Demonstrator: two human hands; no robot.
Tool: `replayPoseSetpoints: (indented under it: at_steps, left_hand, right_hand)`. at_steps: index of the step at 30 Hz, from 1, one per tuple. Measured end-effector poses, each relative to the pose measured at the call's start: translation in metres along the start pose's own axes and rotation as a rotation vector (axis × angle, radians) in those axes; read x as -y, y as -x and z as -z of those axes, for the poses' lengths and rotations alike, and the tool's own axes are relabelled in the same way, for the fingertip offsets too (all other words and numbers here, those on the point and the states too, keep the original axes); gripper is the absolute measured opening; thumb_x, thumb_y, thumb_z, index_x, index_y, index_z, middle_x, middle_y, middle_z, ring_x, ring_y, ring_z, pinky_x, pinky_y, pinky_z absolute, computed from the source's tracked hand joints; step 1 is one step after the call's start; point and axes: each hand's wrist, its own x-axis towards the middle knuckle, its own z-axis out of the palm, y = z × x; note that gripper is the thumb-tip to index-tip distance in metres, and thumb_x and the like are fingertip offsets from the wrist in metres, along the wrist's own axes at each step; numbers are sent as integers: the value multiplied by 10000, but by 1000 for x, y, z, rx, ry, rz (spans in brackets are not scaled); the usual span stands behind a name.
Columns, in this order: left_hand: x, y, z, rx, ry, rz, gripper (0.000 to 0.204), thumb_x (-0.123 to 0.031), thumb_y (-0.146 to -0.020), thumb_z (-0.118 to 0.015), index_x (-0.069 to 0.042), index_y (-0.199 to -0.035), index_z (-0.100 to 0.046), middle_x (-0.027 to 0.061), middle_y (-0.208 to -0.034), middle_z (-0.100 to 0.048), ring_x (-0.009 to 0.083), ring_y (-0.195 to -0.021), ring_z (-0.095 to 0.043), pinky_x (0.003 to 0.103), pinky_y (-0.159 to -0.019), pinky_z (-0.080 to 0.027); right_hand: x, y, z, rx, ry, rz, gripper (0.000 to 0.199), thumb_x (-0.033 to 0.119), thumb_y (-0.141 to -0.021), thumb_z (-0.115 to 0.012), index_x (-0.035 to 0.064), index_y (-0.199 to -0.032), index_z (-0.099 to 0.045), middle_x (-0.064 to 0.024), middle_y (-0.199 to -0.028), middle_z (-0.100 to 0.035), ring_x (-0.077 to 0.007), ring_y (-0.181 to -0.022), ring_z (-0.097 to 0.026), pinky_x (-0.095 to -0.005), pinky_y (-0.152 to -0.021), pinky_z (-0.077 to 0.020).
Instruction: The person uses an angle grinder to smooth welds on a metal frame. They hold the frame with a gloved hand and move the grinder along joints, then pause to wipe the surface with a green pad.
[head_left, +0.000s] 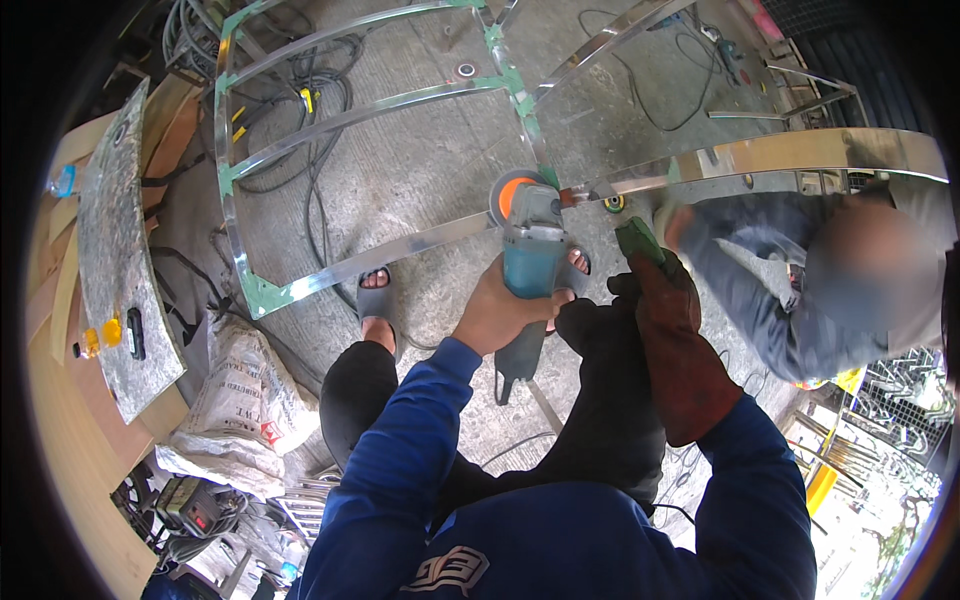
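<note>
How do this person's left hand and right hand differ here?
The left hand is bare, while the right hand wears a reddish-brown glove. The left hand grips a teal-and-grey grinder; the right hand appears to hold a small green piece. Both come out of blue sleeves.

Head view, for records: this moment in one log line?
left hand: holds teal-grey angle grinder | right hand: red-brown glove, holds green piece | nearby: silvery metal frame
</note>
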Motion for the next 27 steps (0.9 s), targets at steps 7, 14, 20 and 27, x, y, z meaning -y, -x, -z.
replayPoseSetpoints:
  at_steps: [7, 14, 20, 27]
  left_hand:
    - [-3, -1, -5, -71, -88, -13, 545, -32, -774, -855, 32, -1252, -603, 95, -973, -719, 173, -771, -697, 341, -714, -585]
    - [10, 1, -2, 22, 92, -71, 574, -107, -745, -904, 12, -1238, -635, 77, -1044, -721, 179, -939, -688, 353, -857, -576]
    - [13, 1, 1, 116, 83, -96, 564, 57, -772, -826, -23, -1295, -632, 70, -1123, -727, 178, -1028, -711, 361, -921, -585]
    - [17, -1, 3, 141, 57, -87, 589, 38, -775, -836, -15, -1317, -612, 67, -1111, -729, 178, -1034, -708, 359, -904, -587]
  right_hand:
    - [-2, 1, 0, 3, 8, 4, 400, 315, -994, -701, 84, -1316, -654, -94, -897, -757, -212, -782, -709, -385, -715, -547]
    - [1, 5, 0, 2, 11, -2, 402, 317, -994, -697, 82, -1317, -653, -96, -898, -759, -212, -779, -707, -384, -713, -546]
    - [-5, -2, 0, 3, 26, 29, 428, 321, -995, -702, 74, -1337, -632, -135, -901, -777, -219, -730, -688, -382, -695, -544]
    - [-7, -2, -1, 0, -23, 21, 405, 310, -982, -740, 68, -1290, -639, -106, -896, -743, -212, -732, -685, -381, -695, -543]
